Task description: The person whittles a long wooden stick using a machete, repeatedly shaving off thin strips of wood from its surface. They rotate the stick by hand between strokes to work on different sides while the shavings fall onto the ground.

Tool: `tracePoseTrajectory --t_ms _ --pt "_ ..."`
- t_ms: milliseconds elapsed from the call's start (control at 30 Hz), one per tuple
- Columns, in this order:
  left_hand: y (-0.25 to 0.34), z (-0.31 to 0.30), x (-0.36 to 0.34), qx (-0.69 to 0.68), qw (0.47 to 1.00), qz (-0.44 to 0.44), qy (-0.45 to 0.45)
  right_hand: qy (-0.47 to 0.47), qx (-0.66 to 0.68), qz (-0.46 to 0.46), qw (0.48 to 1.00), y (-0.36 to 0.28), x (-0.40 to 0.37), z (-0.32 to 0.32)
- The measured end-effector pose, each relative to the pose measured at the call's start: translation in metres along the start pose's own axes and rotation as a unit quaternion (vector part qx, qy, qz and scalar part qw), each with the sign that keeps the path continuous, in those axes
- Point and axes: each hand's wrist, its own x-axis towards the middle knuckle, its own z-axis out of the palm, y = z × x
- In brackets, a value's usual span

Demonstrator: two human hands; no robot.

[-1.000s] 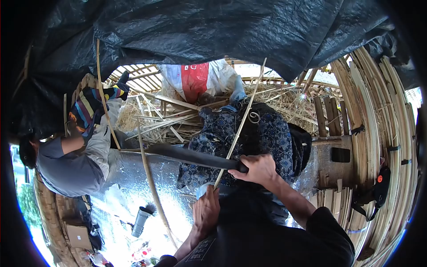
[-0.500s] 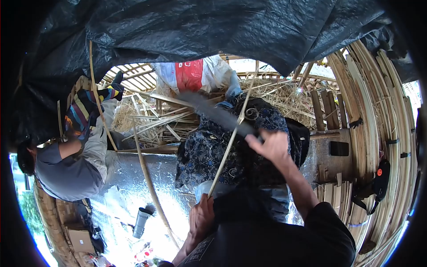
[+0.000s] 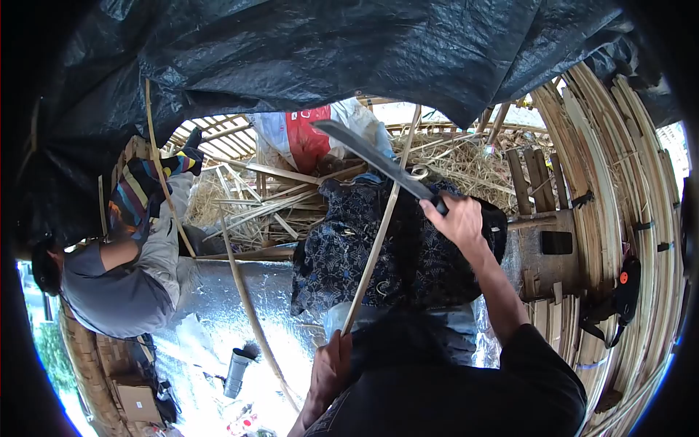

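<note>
A: In the head view, take the patterned cloth (image 3: 349, 247) as the landmark. Where is the long strip (image 3: 375, 251)?

B: It slants across the cloth, its lower end in the left hand (image 3: 331, 368), nearer the wearer than the cloth, and its far end beyond it.

A: And the grip there?

B: Closed, with the fingers wrapped round the strip.

A: The right hand (image 3: 457, 220)?

B: Over the cloth's far right part, its grip closed round the dark handle of the machete (image 3: 371, 156). The blade points up and left, past the cloth's far edge, and crosses the strip in view (whether the two touch, I can't tell).

A: What lies beyond the cloth?

B: A white and red sack (image 3: 309, 138), with loose slats (image 3: 255, 211) to its left and straw (image 3: 473, 171) to its right.

A: To the right of the cloth?

B: A dark flat rectangle (image 3: 557, 242), then tall bundled strips (image 3: 619, 204) with a dark pouch (image 3: 625, 291) against them.

A: And left?

B: A thin pole (image 3: 251, 313) slants across a shiny sheet (image 3: 211, 291), near a grey cylinder (image 3: 237, 373). Farther left sits a co-worker (image 3: 116, 288) in a grey shirt, well apart from the wearer's hands.
</note>
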Motion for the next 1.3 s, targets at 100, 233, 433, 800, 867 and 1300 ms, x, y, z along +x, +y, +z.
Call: tracePoseTrajectory --t_ms 100,233,433,800,867,1300 --pt "0.005 0.006 0.016 -0.026 0.998 -0.050 -0.004 -0.034 0.021 -0.121 0.992 -0.020 -0.017 -0.018" --pt "-0.004 0.015 0.017 -0.035 0.999 -0.018 0.016 -0.072 0.054 -0.232 0.969 -0.030 -0.027 -0.027" --pt "-0.018 0.006 -0.005 -0.017 0.999 -0.035 -0.017 0.028 0.018 0.124 0.992 0.030 0.005 -0.002" --pt "-0.047 0.011 -0.002 -0.018 0.998 -0.003 -0.068 -0.015 0.107 0.173 0.979 0.041 -0.022 0.002" --pt "-0.064 0.020 -0.005 0.093 0.947 0.278 0.130 0.010 0.122 0.314 0.941 0.048 -0.011 0.004" --pt "-0.026 -0.016 0.012 -0.434 0.863 -0.146 -0.214 -0.015 0.143 0.232 0.962 0.019 -0.040 -0.030"
